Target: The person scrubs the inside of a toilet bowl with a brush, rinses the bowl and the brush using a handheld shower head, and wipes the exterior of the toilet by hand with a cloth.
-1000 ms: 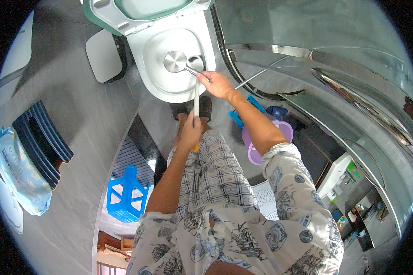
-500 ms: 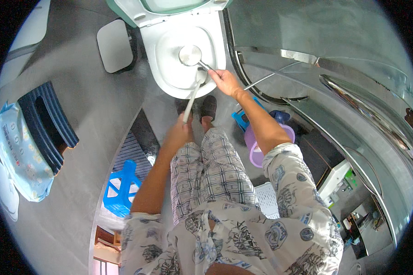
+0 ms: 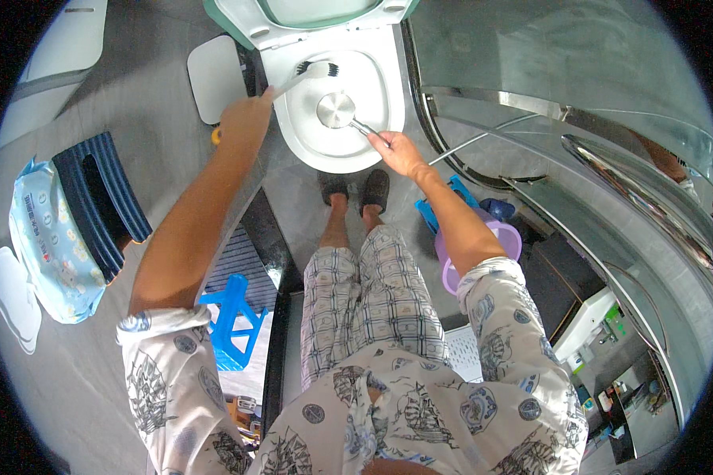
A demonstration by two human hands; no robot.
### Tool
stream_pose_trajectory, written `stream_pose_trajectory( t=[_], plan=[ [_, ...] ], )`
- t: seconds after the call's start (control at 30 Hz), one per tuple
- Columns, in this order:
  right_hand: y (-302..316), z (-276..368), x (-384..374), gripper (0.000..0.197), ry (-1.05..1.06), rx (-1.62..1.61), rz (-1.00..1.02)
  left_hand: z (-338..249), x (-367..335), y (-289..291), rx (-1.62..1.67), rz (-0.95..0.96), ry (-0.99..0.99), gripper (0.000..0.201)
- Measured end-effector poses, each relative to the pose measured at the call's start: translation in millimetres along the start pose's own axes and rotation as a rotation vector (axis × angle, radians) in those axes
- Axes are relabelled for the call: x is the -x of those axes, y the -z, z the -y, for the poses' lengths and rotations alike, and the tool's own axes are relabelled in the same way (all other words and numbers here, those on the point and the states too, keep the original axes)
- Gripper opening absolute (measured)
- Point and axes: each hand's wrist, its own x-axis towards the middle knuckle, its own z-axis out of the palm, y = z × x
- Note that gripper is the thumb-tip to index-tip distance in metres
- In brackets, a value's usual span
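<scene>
While the left hand (image 3: 244, 120), at the toilet bowl's (image 3: 337, 163) nine o'clock, has fingers closed round a toilet brush (image 3: 319, 70), seemingly slanted so its bristles reach eleven, the right hand (image 3: 398, 153), near four, grips a ladle-like metal tool (image 3: 337, 110), apparently to hold it over the centre.

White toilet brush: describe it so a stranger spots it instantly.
Find the white ceramic toilet at the top. Over it, the left hand holds the white, long-handled brush. Dark bristles distinguish it from the round silver tool in the right hand.
</scene>
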Motion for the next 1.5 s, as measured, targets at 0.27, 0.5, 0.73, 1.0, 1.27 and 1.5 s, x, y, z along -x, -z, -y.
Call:
stream_pose_trajectory(
  t=[0.27, 0.5, 0.73, 1.0, 1.27, 1.5],
  plan=[
    [9.2, 11.6, 0.3, 0.05, -0.031, 0.044, -0.067, -11.0, -37.5, -46.3, -0.167, -0.15, -0.143, 0.046],
    [11.9, 15.5, 1.7, 0.049, -0.015, 0.007, -0.107, 44.8, 5.4, -69.2, 0.169, 0.034, 0.085, 0.036],
    [13.8, 3.3, 3.4, 0.049, -0.071, 0.01, -0.044, -69.2, 82.9, -126.1, 0.566, 0.297, 0.196, 0.035],
    [13.3, -11.0, 14.8, 0.044, -0.064, -0.043, -0.091, -167.3, 62.5, -122.5, 1.799, 0.6, 0.676, 0.04],
    [13.0, 4.0, 12.0, 0.046, 0.013, -0.089, -0.131, -165.2, 4.0, -125.6, 3.04, 0.917, 0.717, 0.023],
    [10.8, 3.1, 24.4, 0.049, -0.021, -0.092, -0.107, -176.6, 114.8, -155.1, 1.983, 0.795, 0.66, 0.047]
  ],
)
